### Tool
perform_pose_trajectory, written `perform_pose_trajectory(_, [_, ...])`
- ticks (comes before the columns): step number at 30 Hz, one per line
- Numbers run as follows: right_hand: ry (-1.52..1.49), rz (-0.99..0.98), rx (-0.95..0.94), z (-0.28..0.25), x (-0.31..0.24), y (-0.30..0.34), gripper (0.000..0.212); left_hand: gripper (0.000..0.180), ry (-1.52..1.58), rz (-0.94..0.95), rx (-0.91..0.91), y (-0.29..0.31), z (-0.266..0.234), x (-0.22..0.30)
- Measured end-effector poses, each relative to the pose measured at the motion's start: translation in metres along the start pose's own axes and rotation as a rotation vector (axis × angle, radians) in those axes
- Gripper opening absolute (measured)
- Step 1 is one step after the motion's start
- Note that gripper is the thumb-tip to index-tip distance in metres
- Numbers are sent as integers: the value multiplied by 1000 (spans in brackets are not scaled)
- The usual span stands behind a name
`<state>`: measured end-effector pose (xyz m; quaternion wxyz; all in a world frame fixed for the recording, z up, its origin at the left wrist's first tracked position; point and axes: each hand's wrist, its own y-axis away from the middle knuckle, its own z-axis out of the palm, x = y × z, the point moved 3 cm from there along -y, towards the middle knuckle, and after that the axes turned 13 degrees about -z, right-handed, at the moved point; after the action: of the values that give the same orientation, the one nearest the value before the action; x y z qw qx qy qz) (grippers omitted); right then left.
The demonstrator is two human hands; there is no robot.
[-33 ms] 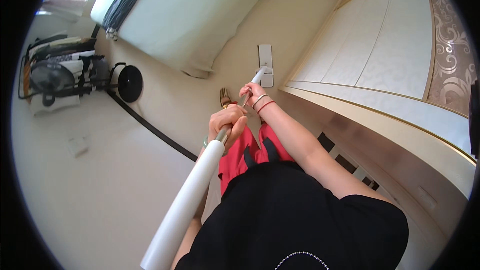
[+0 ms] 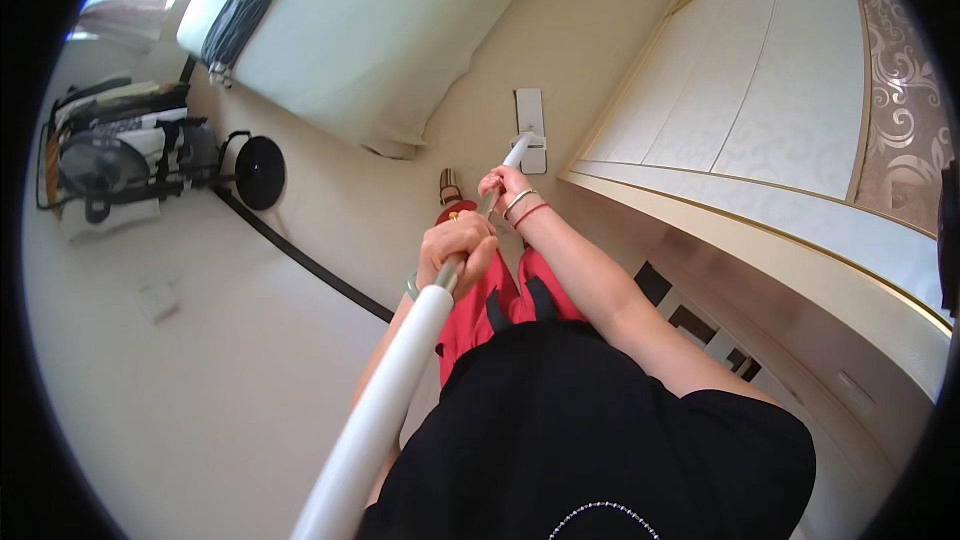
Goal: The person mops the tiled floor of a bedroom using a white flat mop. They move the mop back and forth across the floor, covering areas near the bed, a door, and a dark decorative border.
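A flat mop runs from the lower left up toward the floor ahead of me, its thick white handle [image 2: 385, 400] nearest to me. My left hand [image 2: 458, 248] is wrapped round the metal part of the pole, just beyond the white grip. Farther down the pole, my right hand [image 2: 504, 186] closes round it as well. Beyond my right hand, the white rectangular mop head [image 2: 530, 115] lies flat on the pale floor, past my feet. The palm side of both hands is hidden.
A bed with a pale green cover [image 2: 350, 40] stands ahead, a dark folded item [image 2: 239, 22] on it. At left are a rack of clothes [image 2: 130, 115] and a fan with a round black base [image 2: 261, 172]. White wardrobe panels [image 2: 740, 60] line the right.
The near end of the mop handle has shifted slightly right and down, with my left hand moving slightly. The mop head and my right hand have hardly moved.
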<state>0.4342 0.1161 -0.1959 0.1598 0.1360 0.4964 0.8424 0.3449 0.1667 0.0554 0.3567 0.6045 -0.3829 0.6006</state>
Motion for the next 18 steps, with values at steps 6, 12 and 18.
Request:
perform_pose_trajectory(6, [-344, -63, 0, 34, 25, -9, 26, 27, -40, 63, -259, -44, -40, 6])
perform_pose_trajectory(12, [-498, -127, -59, 86, 11, -39, 21, 27, -31, 16, -309, -114, -68, -7])
perform_pose_trajectory(18, [-552, -171, -110, 99, -13, -54, 21, 28, 10, 43, -457, -152, -64, -13])
